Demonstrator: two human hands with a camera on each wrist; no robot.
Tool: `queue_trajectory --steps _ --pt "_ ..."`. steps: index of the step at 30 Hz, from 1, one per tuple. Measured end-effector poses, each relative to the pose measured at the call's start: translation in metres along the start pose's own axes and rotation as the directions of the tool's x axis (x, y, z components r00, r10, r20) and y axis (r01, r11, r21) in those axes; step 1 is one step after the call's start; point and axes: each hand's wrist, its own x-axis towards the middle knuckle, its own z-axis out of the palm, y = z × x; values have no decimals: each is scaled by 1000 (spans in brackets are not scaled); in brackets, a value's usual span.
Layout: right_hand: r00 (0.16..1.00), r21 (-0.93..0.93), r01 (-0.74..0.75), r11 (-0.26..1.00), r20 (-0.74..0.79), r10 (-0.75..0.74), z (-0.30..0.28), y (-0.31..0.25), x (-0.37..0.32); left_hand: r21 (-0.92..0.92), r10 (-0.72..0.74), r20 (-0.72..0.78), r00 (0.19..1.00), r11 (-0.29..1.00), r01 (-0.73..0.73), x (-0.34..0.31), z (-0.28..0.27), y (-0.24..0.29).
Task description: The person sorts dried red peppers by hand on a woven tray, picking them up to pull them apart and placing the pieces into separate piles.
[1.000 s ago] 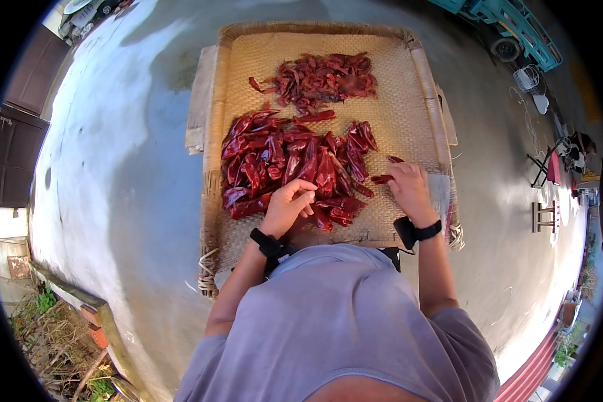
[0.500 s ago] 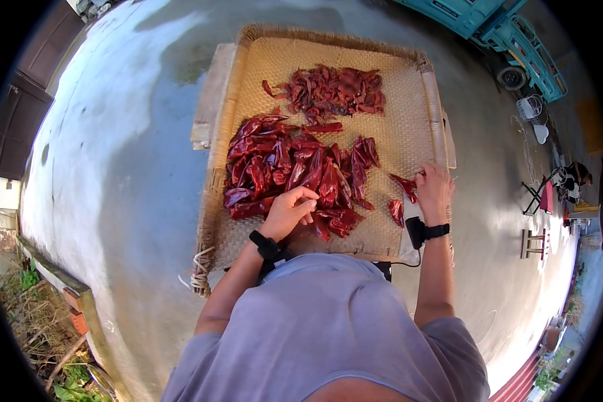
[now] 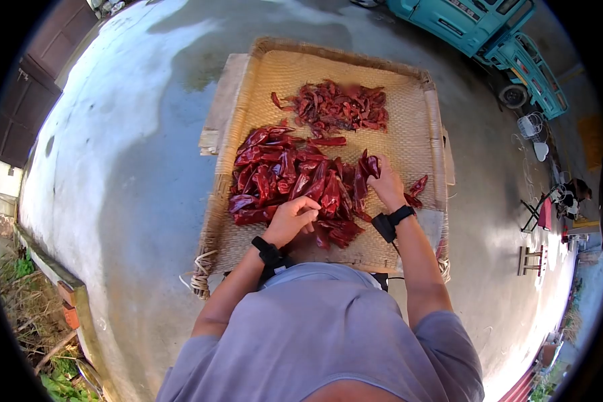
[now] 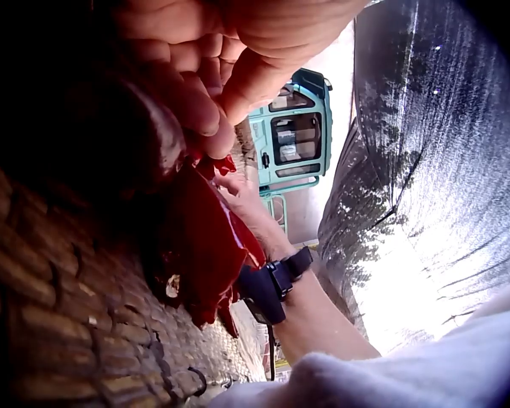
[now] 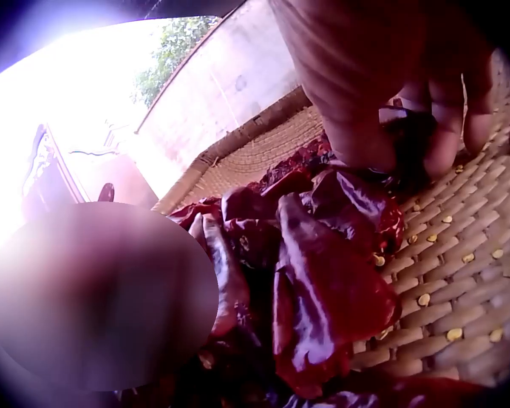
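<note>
In the head view, a heap of glossy dried red chili peppers (image 3: 275, 174) lies on a woven tray (image 3: 315, 63). My left hand (image 3: 293, 220) stays over the heap's near side, its fingers loosely curled; in the left wrist view its thumb and fingertips (image 4: 208, 127) come together just above a red pepper (image 4: 204, 246). Toward the heap's right edge reaches my right hand (image 3: 386, 186). The right wrist view has its thumb and fingers around a dark dried chili pepper (image 5: 404, 140), partly hidden by them. Other peppers (image 5: 323, 289) lie beside that hand.
A second pile of smaller, duller chili pieces (image 3: 342, 107) sits toward the tray's far end. Loose peppers (image 3: 417, 187) lie right of my right hand, by a pale flat sheet (image 3: 425, 224). Yellow seeds (image 5: 455, 334) dot the weave. A turquoise truck (image 3: 462, 27) stands beyond.
My right hand carried a red pepper to the tray's right side and let it go there. It has since come back left to the heap and grips another. The left hand stays in place.
</note>
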Motion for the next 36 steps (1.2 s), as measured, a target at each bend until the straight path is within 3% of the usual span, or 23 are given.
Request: queue_trajectory --steps 4,7,15,18,21,22,23,26,29,32,36 --pt "998 -37 -64 997 -15 64 -16 1 -9 -6 14 9 1000 1000 -14 0 -1 0" --pt "955 -57 25 998 -295 -40 -16 34 -13 -19 3 5 1000 1000 -2 0 -1 -1" --pt "919 -181 -164 970 -385 84 -44 84 -27 -15 -9 40 999 1000 10 0 -3 -2" --pt "755 -461 -160 873 -627 -193 -37 91 -26 -8 -11 38 999 1000 11 0 -4 -1" --pt "899 -152 180 972 -375 -225 -20 77 -12 -6 -25 39 999 1000 26 0 -3 0" --pt "961 113 182 977 -230 -153 -19 50 -22 -6 -30 36 999 1000 30 0 -3 1" --pt "951 -38 249 968 -181 -252 -5 42 -22 -5 -34 32 999 999 34 0 -3 1" --pt "952 -158 278 948 -86 -293 18 4 -35 -8 -26 31 999 1000 27 0 -3 0" --pt "968 -180 230 956 -55 -243 25 -7 -37 -11 -31 35 999 999 31 0 -3 -1" --pt "981 -33 189 981 -46 -190 21 -3 -40 0 -32 29 999 999 32 1 -4 -2" --pt "960 -30 183 983 -209 -185 7 34 -37 -23 -27 33 999 999 28 1 -4 -4"
